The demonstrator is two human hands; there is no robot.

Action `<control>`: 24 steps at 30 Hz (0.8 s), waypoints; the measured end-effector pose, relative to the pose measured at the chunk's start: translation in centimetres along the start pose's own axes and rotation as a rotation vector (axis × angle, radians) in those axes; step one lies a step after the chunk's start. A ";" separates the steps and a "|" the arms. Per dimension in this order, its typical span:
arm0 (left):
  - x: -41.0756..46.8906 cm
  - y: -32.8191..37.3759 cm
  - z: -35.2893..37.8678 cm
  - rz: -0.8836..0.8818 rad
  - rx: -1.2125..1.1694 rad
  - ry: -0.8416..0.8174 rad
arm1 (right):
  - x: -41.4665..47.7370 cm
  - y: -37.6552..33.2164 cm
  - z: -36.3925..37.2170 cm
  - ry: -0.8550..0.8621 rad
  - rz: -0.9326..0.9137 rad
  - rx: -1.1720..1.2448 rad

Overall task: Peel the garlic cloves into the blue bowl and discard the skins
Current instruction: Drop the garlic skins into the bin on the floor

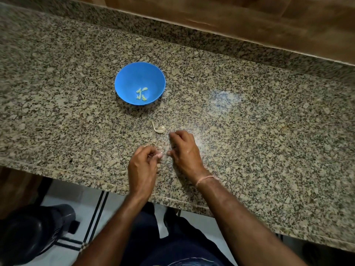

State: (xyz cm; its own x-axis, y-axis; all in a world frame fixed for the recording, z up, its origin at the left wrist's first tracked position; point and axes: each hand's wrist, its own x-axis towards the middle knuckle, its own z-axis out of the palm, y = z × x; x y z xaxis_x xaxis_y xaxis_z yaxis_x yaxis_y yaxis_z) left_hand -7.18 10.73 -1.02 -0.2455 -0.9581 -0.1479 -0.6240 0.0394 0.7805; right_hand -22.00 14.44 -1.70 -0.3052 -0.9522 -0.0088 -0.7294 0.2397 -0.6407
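The blue bowl (132, 73) beyond your hands holds a few pale-green peeled cloves (141, 93). Your left hand (143, 166) pinches a small whitish clove (161, 153). Your right hand (184, 150) curls just beside it, and I cannot tell whether it grips anything.

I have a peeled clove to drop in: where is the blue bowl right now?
In the head view the blue bowl sits on the granite counter, a little left of centre, farther from the person than the garlic scrap.

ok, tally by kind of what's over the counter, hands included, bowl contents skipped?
Round blue plastic bowl: 1
Pale garlic scrap with stem: 1
Small pale garlic piece, pinched by left hand: 1
Hands (left hand, right hand): 2
Total: 5
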 end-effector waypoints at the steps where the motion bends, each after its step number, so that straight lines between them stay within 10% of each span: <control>1: -0.2 -0.1 -0.4 -0.020 -0.016 0.012 | 0.0 -0.3 0.4 0.004 -0.032 -0.001; 13: -0.7 -0.8 -1.4 -0.100 -0.056 0.049 | -1.0 -1.2 1.7 -0.015 0.034 -0.272; 19: -2.0 -2.6 -4.5 -0.153 -0.138 0.107 | -1.5 -4.9 2.9 -0.047 0.563 0.461; 24: -3.8 -6.9 -9.5 -0.216 -0.214 0.242 | -2.1 -12.2 6.5 -0.204 0.604 0.844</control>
State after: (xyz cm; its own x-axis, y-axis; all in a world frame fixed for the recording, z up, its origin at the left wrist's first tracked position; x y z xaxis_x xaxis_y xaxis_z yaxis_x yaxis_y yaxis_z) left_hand 5.15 11.42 -0.04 0.0724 -0.9782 -0.1949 -0.4668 -0.2059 0.8600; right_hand -8.51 12.30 1.13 -0.3096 -0.7512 -0.5830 0.1958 0.5496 -0.8121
